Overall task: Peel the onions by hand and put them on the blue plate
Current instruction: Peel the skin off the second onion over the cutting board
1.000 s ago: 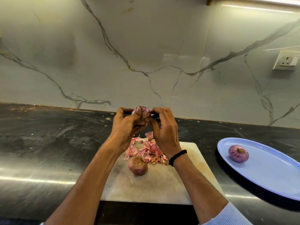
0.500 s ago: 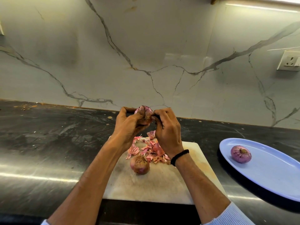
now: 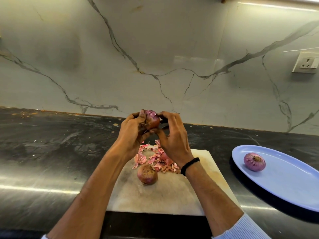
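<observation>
A partly peeled red onion (image 3: 152, 119) is held up above the far edge of the white cutting board (image 3: 172, 192). My left hand (image 3: 133, 133) grips it from the left, fingers curled round it. My right hand (image 3: 172, 137) pinches at its top right side with thumb and fingertips. An unpeeled onion (image 3: 147, 174) lies on the board next to a heap of pink onion skins (image 3: 155, 159). One peeled purple onion (image 3: 254, 161) sits on the blue plate (image 3: 284, 183) at the right.
The board lies on a dark, scuffed stone counter (image 3: 60, 152) backed by a veined marble wall. A wall socket (image 3: 306, 65) is at the far right. The plate's right part runs out of view.
The held onion has turned in my hands, showing more brown skin toward me. My right-hand fingers have shifted to its top right. Board, loose onion and plate are as before.
</observation>
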`<state>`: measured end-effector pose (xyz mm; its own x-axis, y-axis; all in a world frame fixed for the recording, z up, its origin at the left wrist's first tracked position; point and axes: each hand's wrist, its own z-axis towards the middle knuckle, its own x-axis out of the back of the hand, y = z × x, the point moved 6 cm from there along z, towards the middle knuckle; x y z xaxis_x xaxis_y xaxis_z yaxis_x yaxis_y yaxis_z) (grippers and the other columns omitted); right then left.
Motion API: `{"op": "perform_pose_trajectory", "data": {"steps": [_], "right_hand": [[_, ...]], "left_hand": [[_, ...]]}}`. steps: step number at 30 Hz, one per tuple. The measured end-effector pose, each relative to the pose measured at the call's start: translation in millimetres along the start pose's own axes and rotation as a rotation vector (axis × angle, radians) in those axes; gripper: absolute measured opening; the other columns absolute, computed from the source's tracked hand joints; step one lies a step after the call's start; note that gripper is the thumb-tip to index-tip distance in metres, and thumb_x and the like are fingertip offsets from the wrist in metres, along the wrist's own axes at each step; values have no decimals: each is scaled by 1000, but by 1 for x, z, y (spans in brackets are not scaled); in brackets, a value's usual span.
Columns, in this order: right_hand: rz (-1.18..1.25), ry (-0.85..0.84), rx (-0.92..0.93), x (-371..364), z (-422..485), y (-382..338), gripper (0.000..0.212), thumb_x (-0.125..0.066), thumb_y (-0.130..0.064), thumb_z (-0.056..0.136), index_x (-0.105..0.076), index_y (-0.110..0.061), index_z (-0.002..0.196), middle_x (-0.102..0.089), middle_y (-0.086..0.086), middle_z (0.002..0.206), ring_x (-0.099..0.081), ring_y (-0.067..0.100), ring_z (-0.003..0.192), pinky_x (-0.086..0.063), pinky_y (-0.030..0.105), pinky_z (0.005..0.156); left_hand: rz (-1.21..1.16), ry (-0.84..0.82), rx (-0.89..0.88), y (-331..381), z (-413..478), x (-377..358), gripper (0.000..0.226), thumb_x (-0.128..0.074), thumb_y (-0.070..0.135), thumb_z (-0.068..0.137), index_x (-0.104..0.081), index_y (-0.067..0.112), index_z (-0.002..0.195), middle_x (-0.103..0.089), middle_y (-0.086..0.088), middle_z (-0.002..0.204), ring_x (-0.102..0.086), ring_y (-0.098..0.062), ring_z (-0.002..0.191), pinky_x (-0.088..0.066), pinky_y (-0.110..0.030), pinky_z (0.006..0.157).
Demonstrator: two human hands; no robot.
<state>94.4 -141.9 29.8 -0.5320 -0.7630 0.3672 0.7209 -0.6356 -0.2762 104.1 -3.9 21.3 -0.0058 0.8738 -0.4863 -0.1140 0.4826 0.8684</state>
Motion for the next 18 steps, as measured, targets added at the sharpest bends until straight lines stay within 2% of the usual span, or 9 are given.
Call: {"op": "perform_pose_trajectory", "data": {"steps": [6, 10, 13, 15, 18], "right_hand": [[-33, 13, 47, 2, -1, -1, 48, -72, 0, 87, -48, -15, 126, -55, 6, 115, -46, -2, 99, -37, 0, 89], [-48, 19, 60, 3, -2, 0, 48, -72, 1, 87, -49, -15, 126, -56, 5, 114, -47, -1, 99, -36, -1, 89], [-54, 13, 68, 3, -2, 0, 46, -73, -1, 88, -49, -15, 125, -57, 5, 114, -49, 3, 99, -36, -1, 90], [-52, 4, 69, 3, -2, 1, 42, -73, -1, 88, -52, -13, 123, -57, 5, 112, -52, 5, 98, -38, 0, 89], [-62, 15, 90, 4, -1, -2, 22, -71, -1, 89, -62, -6, 109, -58, 6, 106, -54, 8, 93, -44, 6, 85]], "left_hand": [[41, -45, -20, 0, -1, -1, 33, -62, 32, 94, -64, 9, 119, -72, -13, 108, -74, -22, 86, -62, -32, 68], [62, -33, -40, 0, -1, 0, 38, -66, 33, 90, -65, 10, 121, -70, -14, 115, -71, -29, 101, -62, -32, 70], [66, -34, -49, -1, -1, 0, 40, -66, 33, 89, -64, 9, 122, -70, -15, 116, -71, -31, 104, -62, -33, 72], [74, -33, -57, -1, -1, 0, 41, -66, 33, 88, -64, 9, 121, -70, -15, 116, -71, -31, 104, -63, -34, 74], [89, -22, -73, 0, 0, 1, 40, -65, 32, 90, -63, 9, 123, -70, -13, 116, -71, -29, 102, -63, -35, 76]]}}
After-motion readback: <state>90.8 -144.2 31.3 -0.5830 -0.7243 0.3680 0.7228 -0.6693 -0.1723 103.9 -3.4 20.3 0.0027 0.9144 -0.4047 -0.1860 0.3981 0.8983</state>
